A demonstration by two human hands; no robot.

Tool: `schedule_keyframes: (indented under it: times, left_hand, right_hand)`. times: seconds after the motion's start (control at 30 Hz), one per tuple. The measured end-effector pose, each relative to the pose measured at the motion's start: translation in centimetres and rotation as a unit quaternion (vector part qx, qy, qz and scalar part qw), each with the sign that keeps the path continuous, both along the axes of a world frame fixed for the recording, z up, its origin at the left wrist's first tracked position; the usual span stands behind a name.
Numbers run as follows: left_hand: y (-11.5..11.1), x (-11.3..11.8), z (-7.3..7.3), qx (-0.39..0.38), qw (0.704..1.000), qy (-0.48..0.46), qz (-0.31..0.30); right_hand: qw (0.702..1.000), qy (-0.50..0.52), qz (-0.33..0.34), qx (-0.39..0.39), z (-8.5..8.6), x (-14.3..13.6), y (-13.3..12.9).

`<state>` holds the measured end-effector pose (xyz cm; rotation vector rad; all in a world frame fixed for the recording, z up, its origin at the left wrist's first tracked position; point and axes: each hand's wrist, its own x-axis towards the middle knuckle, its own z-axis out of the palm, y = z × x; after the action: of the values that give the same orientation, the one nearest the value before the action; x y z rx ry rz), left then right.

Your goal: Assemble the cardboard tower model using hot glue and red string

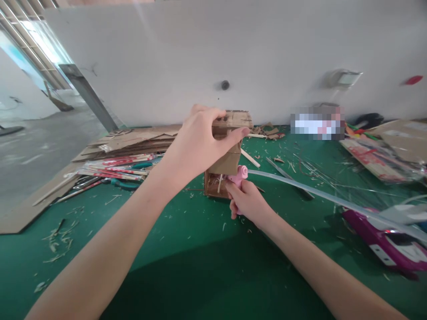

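Note:
A small cardboard structure [227,163] stands upright on the green table, with an open lower part and a wider top. My left hand [203,138] grips its upper part from the left, thumb in front and fingers behind the top. Wrapped around a pink glue gun [237,177], my right hand [248,202] is at the structure's lower right. The gun's nose points at the open lower part, and its tip is hard to make out there. A long translucent glue stick [293,181] runs out of the gun's back to the right.
Cardboard sheets [133,144], wrapped sticks [113,169] and teal-handled scissors [125,184] lie left. A metal blade [290,178] lies right of the structure, near a purple-and-white device [383,240] and packaged materials [373,160]. A white wall [167,66] rises behind the table.

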<state>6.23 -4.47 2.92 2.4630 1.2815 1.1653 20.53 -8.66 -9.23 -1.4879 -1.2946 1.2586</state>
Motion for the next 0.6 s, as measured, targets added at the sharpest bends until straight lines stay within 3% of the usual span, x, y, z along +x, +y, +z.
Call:
schedule_keyframes:
  times: [0.6]
  left_hand:
    - [0.08, 0.07, -0.05, 0.001, 1.000, -0.007, 0.008]
  right_hand:
    - [1.000, -0.026, -0.015, 0.005, -0.44, 0.00, -0.57]
